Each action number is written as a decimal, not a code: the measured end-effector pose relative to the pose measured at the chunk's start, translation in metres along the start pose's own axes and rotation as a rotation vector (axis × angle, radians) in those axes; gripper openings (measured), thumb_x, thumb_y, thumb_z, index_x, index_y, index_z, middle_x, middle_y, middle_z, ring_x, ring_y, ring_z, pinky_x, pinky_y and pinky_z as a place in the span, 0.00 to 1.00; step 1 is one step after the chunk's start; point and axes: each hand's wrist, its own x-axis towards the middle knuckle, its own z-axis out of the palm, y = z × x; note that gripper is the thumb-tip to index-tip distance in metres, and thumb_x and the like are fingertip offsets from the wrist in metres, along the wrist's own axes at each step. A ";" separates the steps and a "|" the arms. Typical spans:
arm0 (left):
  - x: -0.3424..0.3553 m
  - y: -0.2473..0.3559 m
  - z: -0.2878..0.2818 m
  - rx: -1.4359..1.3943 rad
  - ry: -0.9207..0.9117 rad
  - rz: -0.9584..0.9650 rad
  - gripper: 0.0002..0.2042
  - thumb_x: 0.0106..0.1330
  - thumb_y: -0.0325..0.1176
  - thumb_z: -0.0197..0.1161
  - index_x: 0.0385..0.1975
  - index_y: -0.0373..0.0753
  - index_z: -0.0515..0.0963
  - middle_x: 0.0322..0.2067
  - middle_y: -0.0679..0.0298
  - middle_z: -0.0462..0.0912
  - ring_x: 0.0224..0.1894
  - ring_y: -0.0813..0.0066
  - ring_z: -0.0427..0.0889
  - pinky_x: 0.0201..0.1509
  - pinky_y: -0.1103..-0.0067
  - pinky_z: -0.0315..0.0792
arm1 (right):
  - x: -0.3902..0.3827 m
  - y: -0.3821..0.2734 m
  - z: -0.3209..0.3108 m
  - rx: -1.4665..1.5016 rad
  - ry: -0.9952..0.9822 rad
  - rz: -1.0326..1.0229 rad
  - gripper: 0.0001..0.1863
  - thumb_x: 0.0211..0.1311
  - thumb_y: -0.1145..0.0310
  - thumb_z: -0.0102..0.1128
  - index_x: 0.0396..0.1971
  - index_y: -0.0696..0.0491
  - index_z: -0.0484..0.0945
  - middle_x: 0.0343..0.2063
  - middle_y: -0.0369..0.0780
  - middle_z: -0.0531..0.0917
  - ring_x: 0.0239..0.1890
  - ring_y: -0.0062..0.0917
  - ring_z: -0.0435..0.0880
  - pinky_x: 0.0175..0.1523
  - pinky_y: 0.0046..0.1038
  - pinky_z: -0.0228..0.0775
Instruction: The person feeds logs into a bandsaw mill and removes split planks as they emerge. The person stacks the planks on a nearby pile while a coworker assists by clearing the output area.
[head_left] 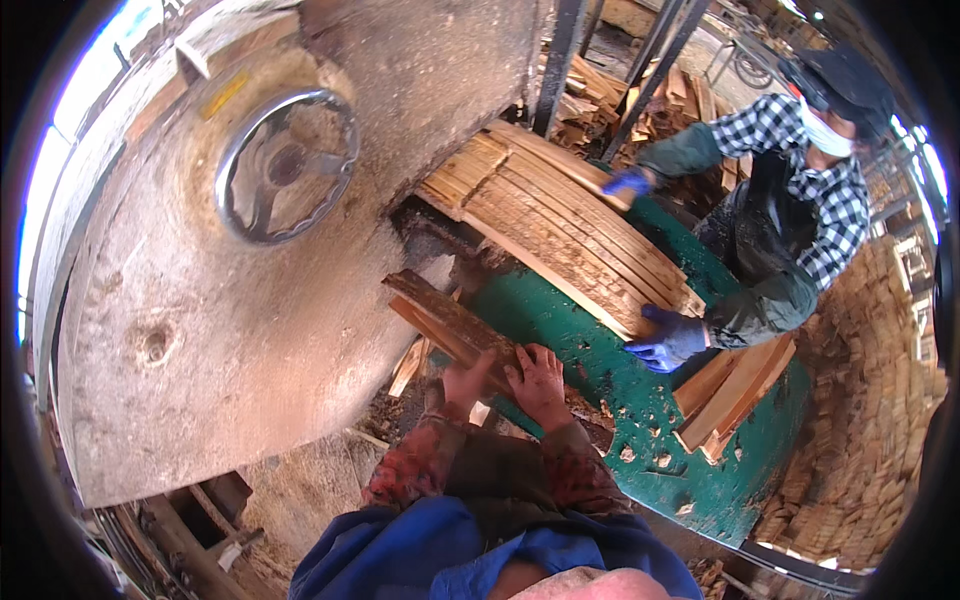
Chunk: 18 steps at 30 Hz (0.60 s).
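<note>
My left hand (465, 380) grips a pair of rough bark-edged boards (428, 310) lying at an angle near the middle of the view. My right hand (538, 390) holds the same boards close to their lower end, fingers bent over the wood. Beyond them, a bundle of several long planks (550, 235) lies across a green metal table (730, 490). A co-worker in a checked shirt (815, 205) has blue-gloved hands (665, 340) on that bundle, one at each side.
A large dusty machine housing (200, 370) with a metal handwheel (285, 165) fills the left. Loose cut planks (740, 390) lie on the table's right. Dark upright bars (650, 90) and scrap wood (590, 100) stand behind; stacked wood (850, 420) is at the far right.
</note>
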 end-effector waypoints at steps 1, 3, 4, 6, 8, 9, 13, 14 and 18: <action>0.002 -0.004 -0.001 0.017 0.022 0.013 0.27 0.60 0.50 0.73 0.37 0.24 0.83 0.27 0.55 0.87 0.25 0.70 0.87 0.23 0.75 0.82 | 0.001 -0.002 0.000 -0.009 -0.008 0.003 0.26 0.65 0.55 0.60 0.59 0.53 0.77 0.56 0.44 0.73 0.60 0.41 0.70 0.64 0.44 0.62; 0.002 -0.004 0.000 0.061 0.054 0.091 0.26 0.60 0.50 0.72 0.38 0.26 0.84 0.26 0.56 0.87 0.24 0.71 0.87 0.23 0.76 0.81 | 0.000 -0.003 -0.001 0.006 -0.039 0.020 0.26 0.65 0.54 0.59 0.59 0.53 0.77 0.57 0.44 0.73 0.60 0.42 0.70 0.65 0.44 0.62; 0.002 -0.004 0.000 0.042 0.035 0.042 0.27 0.59 0.51 0.73 0.37 0.26 0.84 0.26 0.55 0.87 0.24 0.70 0.87 0.24 0.75 0.81 | 0.001 -0.003 -0.002 -0.001 -0.038 0.020 0.26 0.65 0.54 0.60 0.59 0.53 0.77 0.57 0.44 0.73 0.60 0.42 0.70 0.65 0.44 0.62; 0.002 0.000 0.000 0.003 -0.009 -0.053 0.28 0.58 0.53 0.73 0.37 0.27 0.83 0.26 0.53 0.87 0.25 0.68 0.88 0.25 0.74 0.80 | 0.001 -0.003 -0.002 -0.017 -0.034 0.021 0.26 0.65 0.54 0.60 0.59 0.53 0.76 0.56 0.44 0.73 0.60 0.42 0.70 0.65 0.44 0.62; -0.002 0.007 -0.001 -0.011 -0.051 -0.072 0.27 0.59 0.51 0.72 0.37 0.26 0.84 0.26 0.54 0.87 0.24 0.70 0.87 0.24 0.75 0.80 | 0.001 0.000 0.000 -0.010 -0.025 0.013 0.27 0.64 0.55 0.61 0.59 0.53 0.76 0.56 0.45 0.74 0.60 0.43 0.71 0.64 0.44 0.63; -0.002 0.008 -0.002 -0.003 -0.058 -0.070 0.25 0.61 0.50 0.71 0.37 0.26 0.84 0.25 0.56 0.87 0.24 0.71 0.87 0.23 0.75 0.80 | 0.002 0.000 0.000 -0.007 -0.019 0.006 0.26 0.64 0.55 0.62 0.59 0.53 0.76 0.56 0.45 0.74 0.59 0.43 0.71 0.63 0.44 0.63; -0.001 0.005 -0.003 0.052 -0.024 -0.050 0.23 0.62 0.48 0.71 0.37 0.28 0.84 0.26 0.57 0.87 0.23 0.72 0.86 0.23 0.77 0.80 | 0.008 -0.002 -0.018 0.075 -0.048 -0.055 0.26 0.62 0.60 0.65 0.58 0.55 0.76 0.54 0.46 0.75 0.58 0.45 0.73 0.61 0.44 0.66; -0.001 0.004 -0.004 0.033 -0.013 -0.024 0.22 0.62 0.48 0.71 0.36 0.28 0.84 0.26 0.58 0.87 0.24 0.72 0.86 0.24 0.77 0.80 | 0.014 0.000 -0.020 0.086 -0.045 -0.096 0.26 0.62 0.61 0.66 0.57 0.56 0.76 0.54 0.47 0.75 0.57 0.45 0.73 0.60 0.44 0.67; 0.011 -0.020 -0.001 0.007 0.003 0.012 0.25 0.59 0.52 0.73 0.33 0.28 0.85 0.24 0.56 0.87 0.25 0.69 0.88 0.27 0.75 0.80 | 0.057 -0.008 -0.028 0.145 0.003 -0.257 0.25 0.59 0.66 0.68 0.54 0.60 0.75 0.52 0.50 0.76 0.55 0.49 0.74 0.58 0.44 0.70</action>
